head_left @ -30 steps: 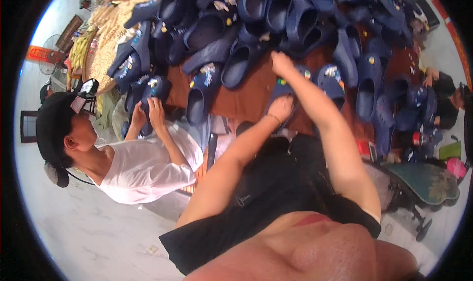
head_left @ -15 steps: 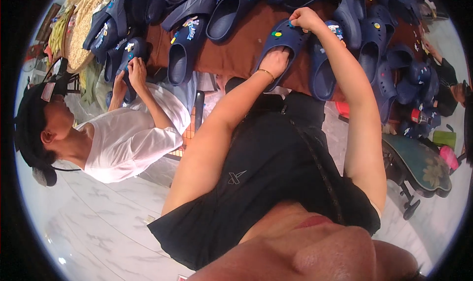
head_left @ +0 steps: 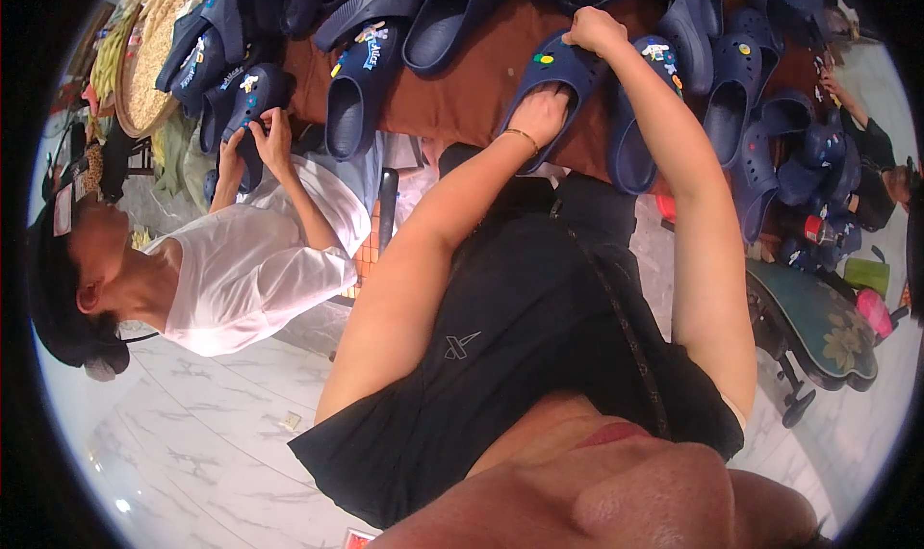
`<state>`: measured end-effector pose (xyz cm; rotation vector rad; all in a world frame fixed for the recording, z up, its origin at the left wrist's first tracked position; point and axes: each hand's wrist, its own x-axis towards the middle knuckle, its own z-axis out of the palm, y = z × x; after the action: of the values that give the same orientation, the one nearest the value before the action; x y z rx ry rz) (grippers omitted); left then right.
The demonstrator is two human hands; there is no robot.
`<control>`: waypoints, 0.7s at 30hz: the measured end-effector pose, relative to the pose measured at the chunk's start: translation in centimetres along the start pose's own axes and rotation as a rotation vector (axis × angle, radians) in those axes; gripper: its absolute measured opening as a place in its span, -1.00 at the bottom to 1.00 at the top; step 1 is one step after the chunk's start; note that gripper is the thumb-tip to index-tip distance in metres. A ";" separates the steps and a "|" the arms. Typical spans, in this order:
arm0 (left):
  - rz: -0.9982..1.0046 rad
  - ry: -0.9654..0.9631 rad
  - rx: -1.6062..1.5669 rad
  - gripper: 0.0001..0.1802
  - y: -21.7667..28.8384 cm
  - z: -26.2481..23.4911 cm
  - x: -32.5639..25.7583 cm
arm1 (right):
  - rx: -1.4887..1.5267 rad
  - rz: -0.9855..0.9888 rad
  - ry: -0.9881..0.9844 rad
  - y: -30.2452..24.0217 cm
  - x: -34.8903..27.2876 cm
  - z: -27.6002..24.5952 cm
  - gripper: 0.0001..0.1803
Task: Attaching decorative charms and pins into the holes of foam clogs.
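At the desk's [head_left: 462, 97] near edge, left hand [head_left: 539, 116] sits tucked inside the navy clog [head_left: 558, 82]; right hand [head_left: 595, 31] pinches its toe; probably light, flexible foam, best held by the rim.

The navy clog [head_left: 556, 85] looks like matt, smooth moulded foam-plastic, dotted with small glossy plastic charms. It lies on a brown cloth-covered table [head_left: 462, 92]; the floor [head_left: 202, 434] is glossy marbled stone
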<state>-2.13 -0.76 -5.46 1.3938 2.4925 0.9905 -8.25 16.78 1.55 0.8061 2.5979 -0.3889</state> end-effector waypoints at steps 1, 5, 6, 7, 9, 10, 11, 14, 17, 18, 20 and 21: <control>0.003 0.001 0.006 -0.80 0.0 -0.1 0.0 | -0.001 0.014 -0.030 -0.1 0.0 -0.1 -0.53; -0.002 -0.062 0.024 -0.80 -0.1 -0.3 0.0 | -0.131 0.057 -0.004 -1.4 -0.4 -0.5 -0.66; -0.005 -0.033 0.017 -0.81 -0.2 -0.3 -0.1 | -0.127 0.061 -0.004 -1.9 -0.3 -0.4 -0.66; 0.003 -0.007 0.008 -0.81 -0.1 -0.3 0.0 | -0.176 0.094 -0.047 -2.0 0.2 -0.5 -0.66; 0.015 -0.001 0.006 -0.81 -0.3 -0.1 0.1 | -0.213 0.142 -0.081 -2.6 1.1 -0.9 -0.66; 0.010 0.011 0.004 -0.81 -0.3 0.0 0.1 | -0.265 0.149 -0.150 -2.8 1.5 -1.0 -0.67; 0.029 0.007 0.002 -0.81 -0.4 0.1 0.2 | -0.316 0.157 -0.219 -2.7 1.7 -1.0 -0.69; 0.000 -0.028 0.040 -0.82 -0.6 0.4 0.0 | -0.149 0.127 -0.130 -1.3 0.9 -0.5 -0.76; -0.004 -0.052 0.054 -0.83 -0.6 0.5 -0.1 | 0.101 0.108 -0.076 2.2 0.1 0.7 -0.69; 0.015 -0.006 0.039 -0.82 -0.6 0.5 -0.1 | 0.192 -0.055 0.098 4.0 -0.7 1.0 -0.71; 0.011 -0.015 0.039 -0.82 -0.3 0.0 0.0 | 0.319 -0.189 0.396 7.2 -3.3 0.8 -0.73; 0.003 -0.021 0.048 -0.82 -0.2 -0.1 -0.1 | 0.358 -0.156 0.520 8.7 -5.0 0.1 -0.73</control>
<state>-2.29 -0.98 -5.55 1.4146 2.5161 0.9173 0.65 21.26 2.40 0.9195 3.1395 -0.8008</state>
